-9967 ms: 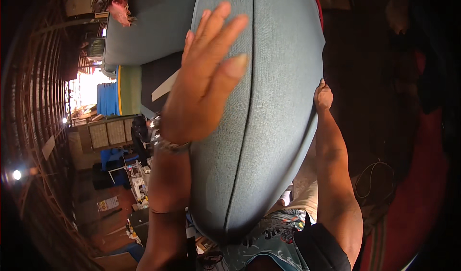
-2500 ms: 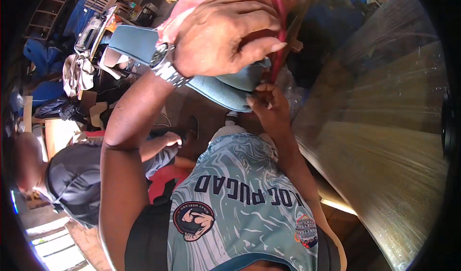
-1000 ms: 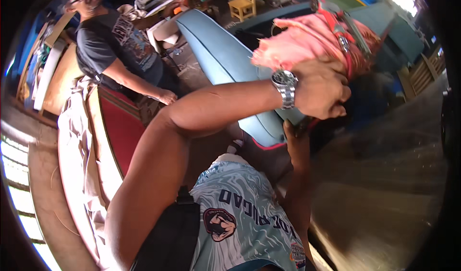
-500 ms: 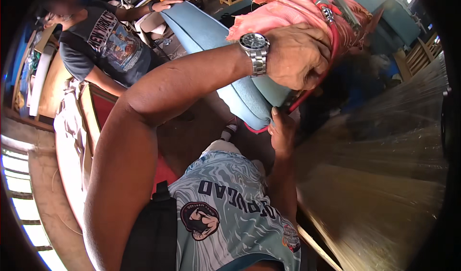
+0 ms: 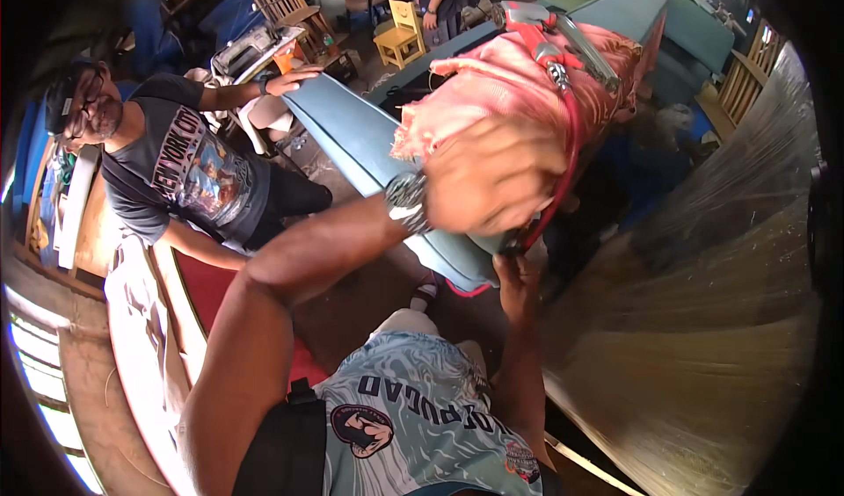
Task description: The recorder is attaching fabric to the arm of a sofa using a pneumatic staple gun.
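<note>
Cloth (image 5: 497, 87), pink and crumpled, by curled left hand (image 5: 497, 180), with right hand (image 5: 519, 287) just below, beside blue cushion (image 5: 343, 118), hands apart, grips too hidden to tell.

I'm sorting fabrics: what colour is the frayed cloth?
The cloth is salmon pink, clearest in head view.

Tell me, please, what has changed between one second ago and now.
A co-worker's hand has come to rest on the far end of the blue upholstered piece, where none showed then. The person's left hand stays at the pink cloth, the right hand at the piece's near end.
</note>
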{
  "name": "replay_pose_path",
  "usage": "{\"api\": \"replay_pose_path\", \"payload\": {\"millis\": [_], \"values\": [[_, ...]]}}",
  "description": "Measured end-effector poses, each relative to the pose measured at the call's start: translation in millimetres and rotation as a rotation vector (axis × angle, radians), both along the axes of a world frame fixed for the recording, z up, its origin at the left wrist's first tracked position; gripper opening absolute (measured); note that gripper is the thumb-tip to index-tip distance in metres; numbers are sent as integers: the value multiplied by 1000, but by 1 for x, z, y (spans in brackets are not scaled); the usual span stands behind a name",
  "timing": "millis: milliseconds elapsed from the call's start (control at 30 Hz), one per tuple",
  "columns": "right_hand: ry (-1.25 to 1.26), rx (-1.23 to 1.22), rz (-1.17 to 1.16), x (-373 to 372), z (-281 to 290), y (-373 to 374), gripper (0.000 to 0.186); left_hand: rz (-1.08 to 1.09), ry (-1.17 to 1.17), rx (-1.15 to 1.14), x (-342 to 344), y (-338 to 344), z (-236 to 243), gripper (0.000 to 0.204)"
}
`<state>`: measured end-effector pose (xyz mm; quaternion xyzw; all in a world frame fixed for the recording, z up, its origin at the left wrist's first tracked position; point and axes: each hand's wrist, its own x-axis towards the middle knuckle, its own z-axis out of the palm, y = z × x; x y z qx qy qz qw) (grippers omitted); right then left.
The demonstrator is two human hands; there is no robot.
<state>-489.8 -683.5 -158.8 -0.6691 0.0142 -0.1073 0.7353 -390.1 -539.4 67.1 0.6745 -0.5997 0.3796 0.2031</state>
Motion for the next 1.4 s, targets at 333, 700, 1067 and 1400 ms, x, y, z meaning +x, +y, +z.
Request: {"api": "replay_pose_path", "payload": {"millis": [333, 700, 1067, 1400], "values": [[1, 50, -439, -57, -27, 47, 24, 333, 467, 248, -81, 175, -139, 33], [440, -674, -811, -115, 17, 60, 39, -62, 347, 509, -44, 193, -162, 54], [355, -847, -1192, -96, 4, 61, 48, -218, 377, 523, -36, 179, -160, 63], [288, -763, -1106, -83, -30, 12, 37, -141, 336, 444, -24, 161, -173, 66]]}}
